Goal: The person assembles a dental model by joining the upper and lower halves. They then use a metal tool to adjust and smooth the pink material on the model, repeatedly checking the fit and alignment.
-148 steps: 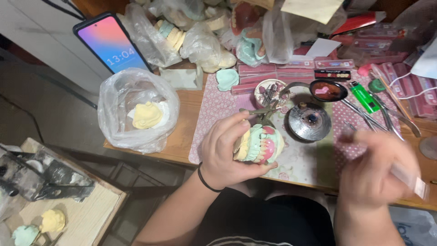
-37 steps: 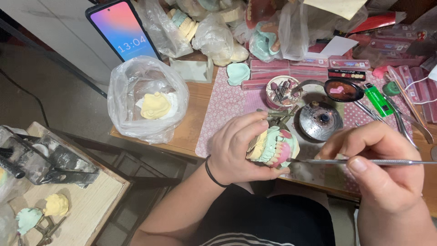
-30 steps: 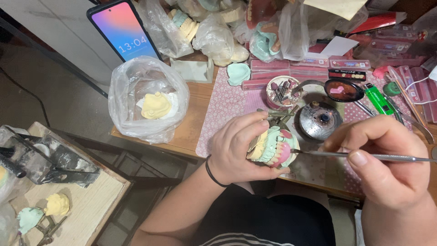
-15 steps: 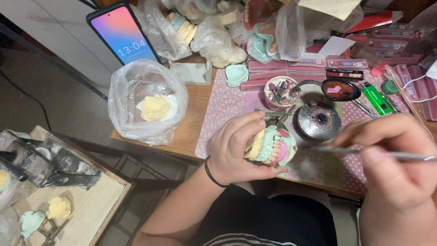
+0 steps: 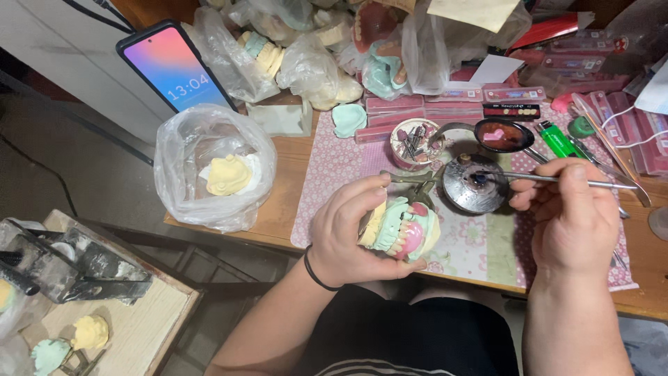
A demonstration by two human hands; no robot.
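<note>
Bright, even overhead light, sharp focus, slight stretching at the edges.

A smartphone (image 5: 175, 71) with a lit pink-and-blue screen leans at the desk's back left, just above a clear plastic bag (image 5: 209, 167) holding a pale yellow plaster cast (image 5: 227, 175). Further right on the patterned mat (image 5: 487, 244) sit a small round cup of burs (image 5: 415, 141), a green lighter (image 5: 557, 139) and flat pink boxes (image 5: 487, 94) — all close together. On the low wooden side table (image 5: 132, 320) lie a yellow cast (image 5: 90, 331) and a green one (image 5: 49, 354).

Probably a dental workshop: bagged plaster casts (image 5: 227, 174), tools.
</note>
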